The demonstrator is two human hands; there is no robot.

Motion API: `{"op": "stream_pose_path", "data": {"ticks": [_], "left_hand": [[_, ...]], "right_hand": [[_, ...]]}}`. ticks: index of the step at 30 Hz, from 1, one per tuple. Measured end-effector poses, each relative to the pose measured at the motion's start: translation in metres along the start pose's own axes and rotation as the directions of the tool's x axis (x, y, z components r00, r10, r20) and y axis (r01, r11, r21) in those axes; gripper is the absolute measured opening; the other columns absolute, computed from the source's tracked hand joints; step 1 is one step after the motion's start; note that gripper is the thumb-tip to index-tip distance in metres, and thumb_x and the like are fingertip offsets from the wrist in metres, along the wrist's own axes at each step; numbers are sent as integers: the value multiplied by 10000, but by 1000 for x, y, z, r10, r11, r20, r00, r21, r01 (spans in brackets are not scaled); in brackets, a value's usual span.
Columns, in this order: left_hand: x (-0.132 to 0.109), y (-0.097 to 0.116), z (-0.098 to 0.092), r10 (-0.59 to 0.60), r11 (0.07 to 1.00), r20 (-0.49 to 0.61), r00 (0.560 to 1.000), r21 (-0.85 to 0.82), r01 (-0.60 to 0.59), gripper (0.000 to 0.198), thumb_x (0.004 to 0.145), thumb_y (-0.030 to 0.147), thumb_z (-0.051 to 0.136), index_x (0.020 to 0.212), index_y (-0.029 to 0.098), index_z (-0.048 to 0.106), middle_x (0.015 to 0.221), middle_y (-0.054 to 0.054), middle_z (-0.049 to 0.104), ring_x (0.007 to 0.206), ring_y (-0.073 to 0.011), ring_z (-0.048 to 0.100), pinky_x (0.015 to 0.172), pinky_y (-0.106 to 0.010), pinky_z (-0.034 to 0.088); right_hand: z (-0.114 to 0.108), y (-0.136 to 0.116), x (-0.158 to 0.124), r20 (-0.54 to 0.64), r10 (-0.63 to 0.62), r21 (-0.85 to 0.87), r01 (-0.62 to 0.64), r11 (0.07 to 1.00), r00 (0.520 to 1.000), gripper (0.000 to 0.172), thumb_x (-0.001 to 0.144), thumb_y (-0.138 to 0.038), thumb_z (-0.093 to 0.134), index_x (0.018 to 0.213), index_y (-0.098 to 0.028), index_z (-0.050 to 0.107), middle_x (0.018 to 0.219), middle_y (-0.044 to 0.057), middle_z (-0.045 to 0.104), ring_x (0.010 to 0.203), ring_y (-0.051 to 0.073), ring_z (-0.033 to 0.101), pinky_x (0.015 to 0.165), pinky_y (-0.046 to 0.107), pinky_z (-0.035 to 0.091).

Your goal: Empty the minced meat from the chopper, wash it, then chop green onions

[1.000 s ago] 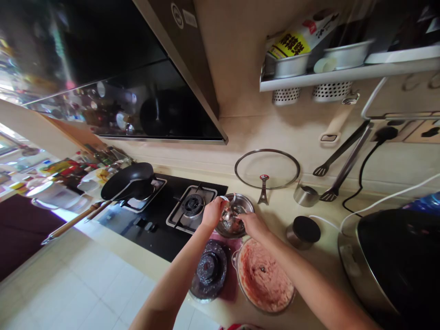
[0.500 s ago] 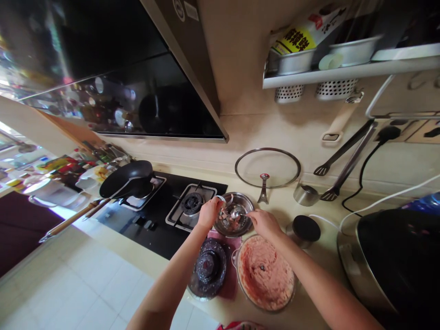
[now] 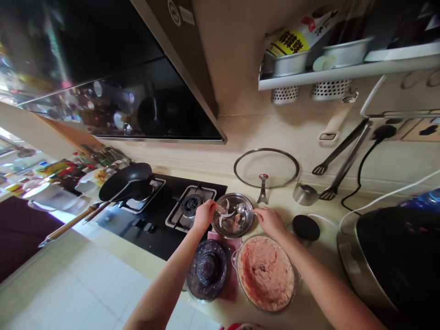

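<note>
A small steel bowl (image 3: 243, 200) with pink scraps and white onion pieces sits on the counter beside the stove. My left hand (image 3: 204, 214) grips its left rim, fingers closed. My right hand (image 3: 270, 219) is closed on the handle of a metal spoon (image 3: 242, 211) whose bowl rests inside the steel bowl. In front of it stands a glass bowl of pink minced meat (image 3: 264, 272). A dark round lid (image 3: 207, 269) lies on a red cloth to the left of the minced meat.
A black gas hob (image 3: 161, 211) carries a black frying pan (image 3: 126, 181) with a wooden handle. A glass lid (image 3: 266, 168) leans on the wall. A steel cup (image 3: 304, 194), a black-lidded jar (image 3: 305, 228), hanging tongs (image 3: 338, 167) and a dark appliance (image 3: 395, 252) stand to the right.
My right hand has drawn back to the right, out of the steel bowl, with the spoon. My left hand has shifted slightly left along the rim. The bowl's contents now show.
</note>
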State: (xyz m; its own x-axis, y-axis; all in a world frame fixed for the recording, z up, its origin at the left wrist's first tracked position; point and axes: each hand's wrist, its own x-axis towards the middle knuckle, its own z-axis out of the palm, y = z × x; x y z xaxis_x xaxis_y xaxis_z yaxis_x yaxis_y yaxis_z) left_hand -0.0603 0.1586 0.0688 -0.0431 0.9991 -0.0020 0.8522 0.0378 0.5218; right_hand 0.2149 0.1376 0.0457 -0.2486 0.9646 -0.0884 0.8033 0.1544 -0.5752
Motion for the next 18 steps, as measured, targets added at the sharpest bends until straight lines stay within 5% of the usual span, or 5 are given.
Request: {"op": "stream_pose_path", "data": {"ticks": [4,10,18], "left_hand": [[-1,-21,10,-202,827,-24,979,-540,158,265,773,444,588,733,182,600,586,5,605,559,-142,572,602,-264,462],[-6,-35,26,-307,660,30,951,-714,235,484,618,631,654,717,164,574,546,32,569,510,-104,545,553,-243,465],[-8,-38,34,-397,508,81,914,-810,292,505,504,582,771,685,144,599,532,36,582,504,-76,524,543,-212,452]], "right_hand": [[10,5,3,-36,28,256,-17,966,999,314,859,-171,501,1064,-245,727,1044,29,747,965,169,681,873,267,489],[14,-4,-1,-47,20,299,-5,954,999,302,852,-173,508,1039,-244,734,1043,19,751,950,175,689,870,286,501],[1,-13,-10,-34,-55,132,59,990,998,307,876,-170,490,1038,-251,738,1049,26,745,963,181,679,858,273,488]]}}
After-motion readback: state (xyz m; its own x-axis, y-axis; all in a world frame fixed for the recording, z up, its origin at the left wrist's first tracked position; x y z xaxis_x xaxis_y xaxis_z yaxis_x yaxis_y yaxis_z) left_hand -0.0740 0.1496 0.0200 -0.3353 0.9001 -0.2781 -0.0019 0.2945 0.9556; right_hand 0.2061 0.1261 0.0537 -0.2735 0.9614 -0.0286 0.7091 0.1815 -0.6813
